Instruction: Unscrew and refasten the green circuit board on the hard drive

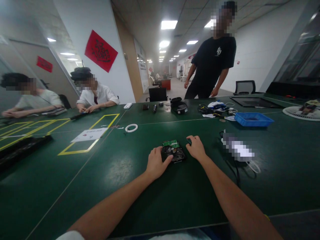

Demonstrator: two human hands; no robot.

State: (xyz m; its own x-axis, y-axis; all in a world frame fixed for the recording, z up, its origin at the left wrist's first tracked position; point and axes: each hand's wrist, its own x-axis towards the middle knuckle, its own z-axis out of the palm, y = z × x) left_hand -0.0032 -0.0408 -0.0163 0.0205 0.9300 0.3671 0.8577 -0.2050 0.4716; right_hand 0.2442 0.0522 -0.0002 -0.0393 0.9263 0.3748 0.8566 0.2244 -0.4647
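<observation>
A black device (pixel 178 155) with a green circuit board (pixel 171 143) at its far edge lies on the green table (pixel 140 200), in the middle of the view. My left hand (pixel 157 162) grips the device's left side, the thumb on its dark top. To the right of the device, apart from it, my right hand (pixel 196 148) has its thumb and index finger spread around a small dark gap, with nothing visible between them.
A blue tray (pixel 253 120), cables (pixel 205 109) and a lit phone-like object (pixel 237 149) are on the right. A white ring (pixel 131 128) and a paper sheet (pixel 89 134) lie left. Two people sit at the left; another person (pixel 212 56) stands beyond the table.
</observation>
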